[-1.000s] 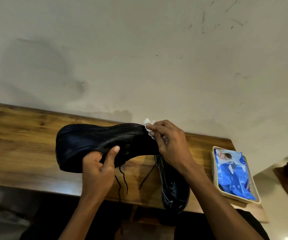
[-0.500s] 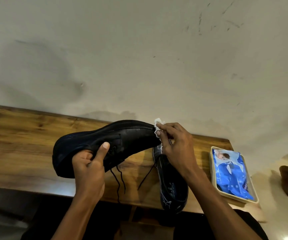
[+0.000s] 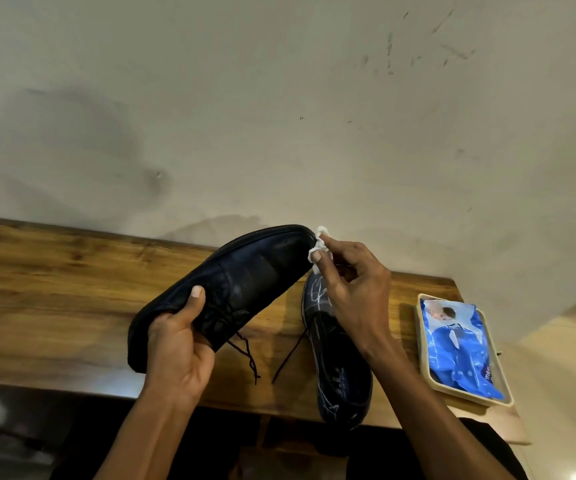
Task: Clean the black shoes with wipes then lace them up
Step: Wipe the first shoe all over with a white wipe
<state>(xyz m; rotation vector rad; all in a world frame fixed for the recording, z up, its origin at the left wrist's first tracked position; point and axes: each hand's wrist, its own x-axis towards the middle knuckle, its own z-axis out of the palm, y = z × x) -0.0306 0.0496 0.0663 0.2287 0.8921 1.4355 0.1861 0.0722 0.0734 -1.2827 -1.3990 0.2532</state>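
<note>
While left hand [image 3: 179, 344] grips shoe [image 3: 245, 278] | wipe [image 3: 318, 244] at toe, in right hand [image 3: 352, 289]

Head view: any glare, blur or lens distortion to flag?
Head view: wide-angle bend, the wooden table edge bows; dim warm light, the held shoe casts a soft shadow on the wall; small glare at the bottom right corner; lower left under the table is smeared; right hand and wipe stay sharp.

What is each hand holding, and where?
Left hand grips the black shoe near its heel; right hand pinches a white wipe at the toe.
</note>
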